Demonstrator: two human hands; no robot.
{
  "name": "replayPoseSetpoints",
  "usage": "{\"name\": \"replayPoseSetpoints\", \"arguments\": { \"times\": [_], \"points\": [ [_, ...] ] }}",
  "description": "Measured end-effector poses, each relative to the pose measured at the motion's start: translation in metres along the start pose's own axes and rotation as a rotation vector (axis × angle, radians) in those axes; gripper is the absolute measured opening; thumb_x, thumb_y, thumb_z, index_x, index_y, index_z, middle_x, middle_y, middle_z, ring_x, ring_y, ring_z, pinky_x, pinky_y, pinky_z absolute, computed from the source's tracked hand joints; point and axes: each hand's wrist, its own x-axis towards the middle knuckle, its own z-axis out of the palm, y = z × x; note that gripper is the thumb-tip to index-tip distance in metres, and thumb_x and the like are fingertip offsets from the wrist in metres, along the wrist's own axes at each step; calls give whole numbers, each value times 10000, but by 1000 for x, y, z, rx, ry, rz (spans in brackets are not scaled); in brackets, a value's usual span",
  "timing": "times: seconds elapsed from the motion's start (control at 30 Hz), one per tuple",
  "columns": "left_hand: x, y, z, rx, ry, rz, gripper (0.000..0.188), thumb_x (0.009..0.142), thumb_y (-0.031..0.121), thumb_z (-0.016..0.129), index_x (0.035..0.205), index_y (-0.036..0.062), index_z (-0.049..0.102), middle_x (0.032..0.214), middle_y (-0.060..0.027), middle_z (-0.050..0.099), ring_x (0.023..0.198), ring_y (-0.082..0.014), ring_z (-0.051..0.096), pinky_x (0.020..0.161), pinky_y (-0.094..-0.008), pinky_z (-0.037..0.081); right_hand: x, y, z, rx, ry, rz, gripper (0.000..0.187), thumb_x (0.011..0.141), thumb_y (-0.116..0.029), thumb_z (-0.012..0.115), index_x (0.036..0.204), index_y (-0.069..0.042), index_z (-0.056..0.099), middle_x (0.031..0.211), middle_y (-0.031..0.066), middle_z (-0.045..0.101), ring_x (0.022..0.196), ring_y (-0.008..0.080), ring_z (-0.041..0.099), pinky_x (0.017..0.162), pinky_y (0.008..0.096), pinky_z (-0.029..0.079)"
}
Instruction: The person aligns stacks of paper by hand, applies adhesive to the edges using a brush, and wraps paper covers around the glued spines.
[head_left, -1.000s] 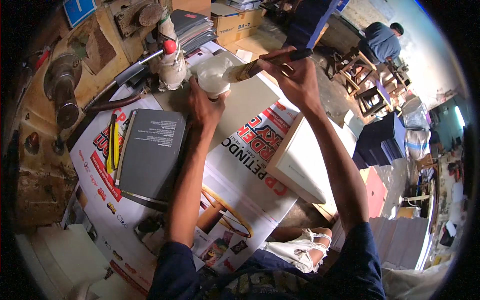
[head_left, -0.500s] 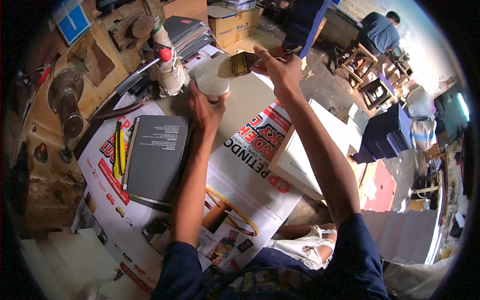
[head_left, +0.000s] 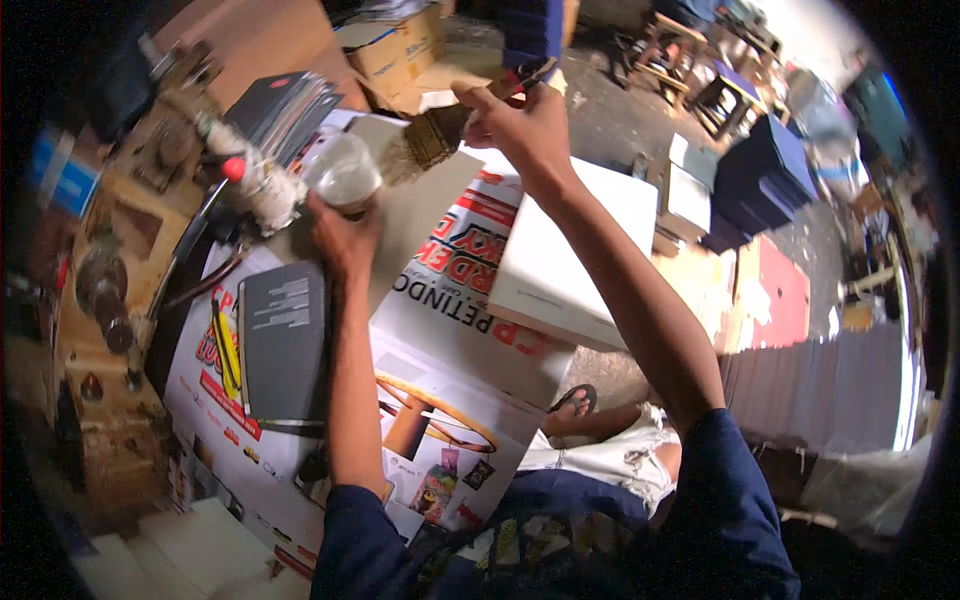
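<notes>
My left hand (head_left: 345,240) is closed round a translucent whitish tub (head_left: 345,175), gripping it near its base. Its contents look pale and cloudy. In my right hand (head_left: 525,130) is a wide, flat paintbrush (head_left: 435,137), its bristles pointing left towards the tub, just right of its rim. Whether bristles and rim touch, I cannot tell. Below both lies a grey-beige board (head_left: 400,255) on a printed poster sheet (head_left: 450,345). Left of my left forearm, a dark grey book (head_left: 285,345) lies with a yellow cutter knife (head_left: 227,350) along its edge.
A worn machine (head_left: 120,290) with a red-knobbed lever stands along the left. White thick books (head_left: 575,240) lie at the right of the table. Dark folders (head_left: 280,115) and a cardboard box (head_left: 395,50) are at the back. Blue stacks (head_left: 765,180) and stools stand farther right.
The whole view has shifted, so the table appears farther left. The brush has come away from the tub's rim a little to the right. Both hands keep their hold.
</notes>
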Motion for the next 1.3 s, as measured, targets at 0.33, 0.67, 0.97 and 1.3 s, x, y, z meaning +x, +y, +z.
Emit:
{"name": "replayPoseSetpoints", "arguments": {
  "times": [0.33, 0.67, 0.97, 1.3],
  "points": [
    [-18, 137, -92, 65, -563, 77, 473, 820, 235, 794, 1194, -10, 642, 1122, -187, 701, 1027, -287, 682, 901, -411, 514, -152, -43, -264, 273, 399, -104, 420, 980, -157, 611, 1334, 52, 525, 1255, 123, 633, 1098, 171, 633, 903, 290, 519],
    [-85, 254, 63, -58, -757, 767, 474, 1062, 323, 352, 1488, 140, 450, 1549, -187, 381, 1475, -357, 275, 1198, -499, 166, -213, 24, -237, 227, 622, 142, 350, 867, -166, 789, 1161, 6, 706, 1031, 56, 726, 906, 118, 672, 851, 247, 532],
    [-98, 259, 71, 142, -828, 782, 467, 1082, 315, 273, 1524, 246, 404, 1597, -95, 339, 1497, -299, 247, 1213, -498, 112, -179, 65, -234, 294, 611, 152, 306, 878, -131, 771, 1150, -5, 708, 1055, 96, 732, 932, 139, 680, 839, 270, 550],
    [-100, 263, 72, 145, -830, 749, 460, 1076, 315, 300, 1506, 238, 442, 1565, -125, 385, 1475, -329, 290, 1208, -495, 118, -206, 61, -247, 229, 479, 109, 268, 860, -90, 768, 1109, -3, 723, 1036, 118, 739, 936, 170, 700, 872, 309, 557]
  ]
}}
